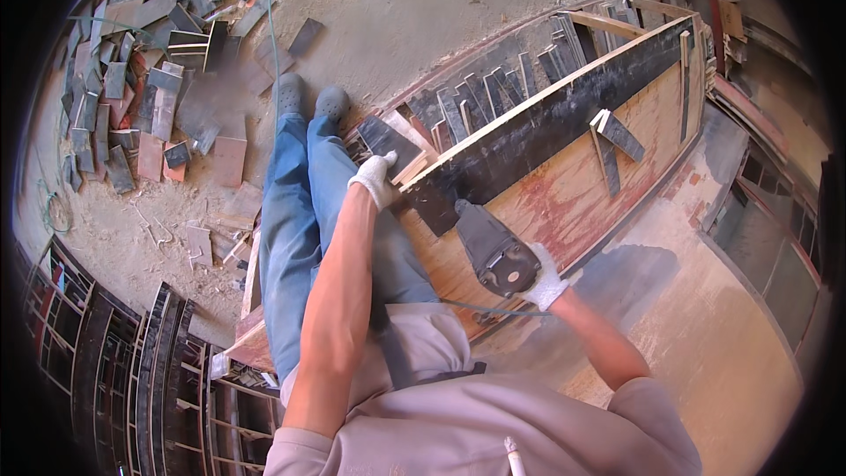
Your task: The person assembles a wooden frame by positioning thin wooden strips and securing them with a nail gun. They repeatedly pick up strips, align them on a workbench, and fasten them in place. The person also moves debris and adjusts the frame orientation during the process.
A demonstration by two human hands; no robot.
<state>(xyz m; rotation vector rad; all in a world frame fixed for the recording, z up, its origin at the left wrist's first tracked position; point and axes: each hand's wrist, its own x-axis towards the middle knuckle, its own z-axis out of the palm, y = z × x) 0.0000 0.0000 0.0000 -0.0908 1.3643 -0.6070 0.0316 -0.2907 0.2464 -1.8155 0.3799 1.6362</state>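
My gloved left hand [374,181] is closed on a dark-faced plywood piece [388,143] at the near end of a long wooden form. Pale ply edges show beside the fingers. My gloved right hand [546,280] is wrapped around a dark grey nail gun [498,251], its nose up against the dark side strip of the form. Running along the form, a long dark board [564,115] has a pale upper edge. Its plywood panel [546,194] is stained red in places. The right hand's fingers are partly hidden behind the tool.
Several plywood offcuts [167,97] lie heaped at the far left. Short dark strips [502,88] stand inside the form, and two loose strips [612,145] lie on its panel. A thin hose [493,308] crosses near my waist. Slatted frames [150,370] stand at the near left.
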